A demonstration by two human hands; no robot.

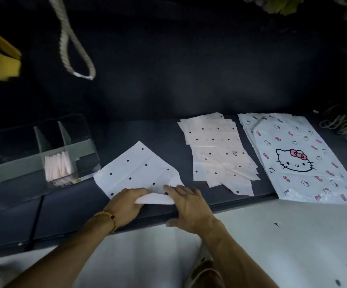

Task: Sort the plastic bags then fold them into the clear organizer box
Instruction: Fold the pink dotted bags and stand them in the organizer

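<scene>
A white polka-dot plastic bag (pixel 136 169) lies on the dark mat, its near corner turned up into a fold. My left hand (pixel 126 204) grips that folded edge from the left, thumb under it. My right hand (pixel 186 206) presses flat on the fold's right end with straight fingers. The clear organizer box (pixel 33 150) with grey dividers stands to the left; one compartment holds several folded pale pink bags (pixel 58 166). A pile of pink polka-dot bags (pixel 218 150) lies in the middle. A stack of cat-print bags (pixel 299 159) lies at the right.
The dark mat (pixel 75 208) ends at a near edge above a white floor (pixel 282 235). A rope loop (pixel 75 44) hangs at the upper left next to yellow cloth (pixel 0 59). Rubber bands (pixel 343 123) lie at the far right. A sandalled foot (pixel 208 273) shows below.
</scene>
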